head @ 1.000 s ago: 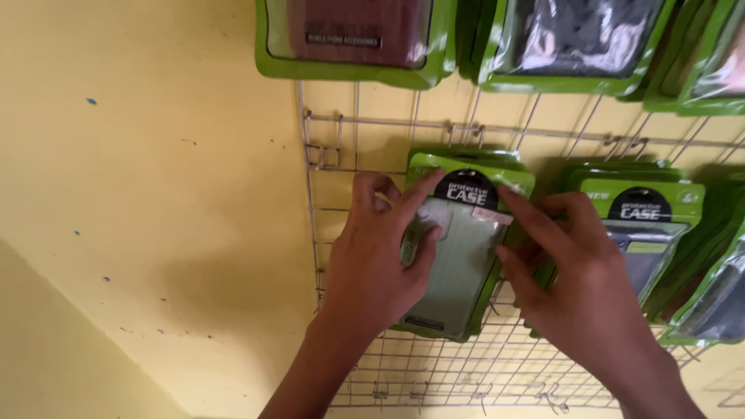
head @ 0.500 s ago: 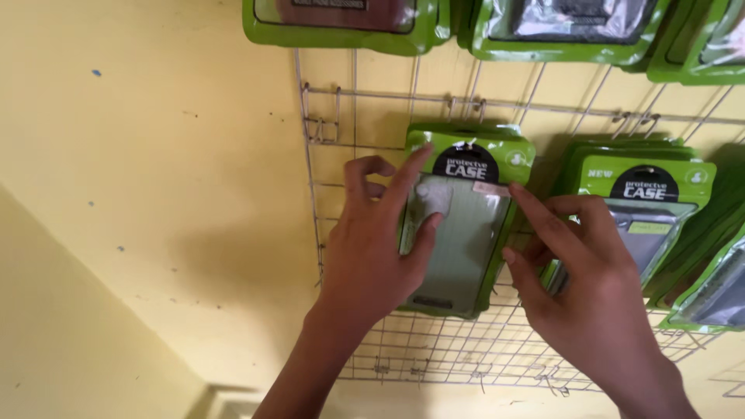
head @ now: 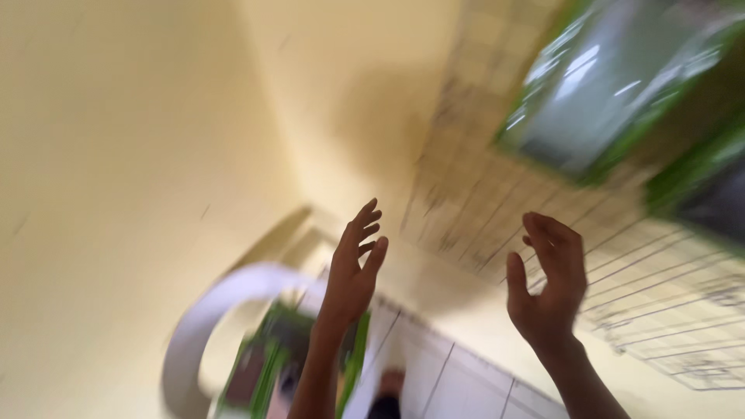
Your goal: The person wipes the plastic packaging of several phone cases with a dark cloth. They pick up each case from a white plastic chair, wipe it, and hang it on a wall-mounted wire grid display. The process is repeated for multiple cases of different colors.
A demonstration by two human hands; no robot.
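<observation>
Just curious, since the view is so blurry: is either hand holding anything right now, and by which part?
Nothing is held. The left hand and right hand are both open, fingers spread, in the air below the green packages on the wire grid.

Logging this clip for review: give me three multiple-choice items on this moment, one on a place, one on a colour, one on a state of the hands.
1. Where does the wire grid hang?
A. on the yellow wall, right of the hands
B. flat on the floor
C. on a table at the left

2. What colour edges the packaged case at the upper right?
A. red
B. green
C. blue

3. How are the left hand and right hand?
A. both clamped on one package
B. one holding a tool
C. both open, holding nothing

Answers: 1 A, the grid lies against the yellow wall beside the right hand. 2 B, a green rim frames the blurred package. 3 C, the fingers are spread in the air, with nothing between them.
</observation>
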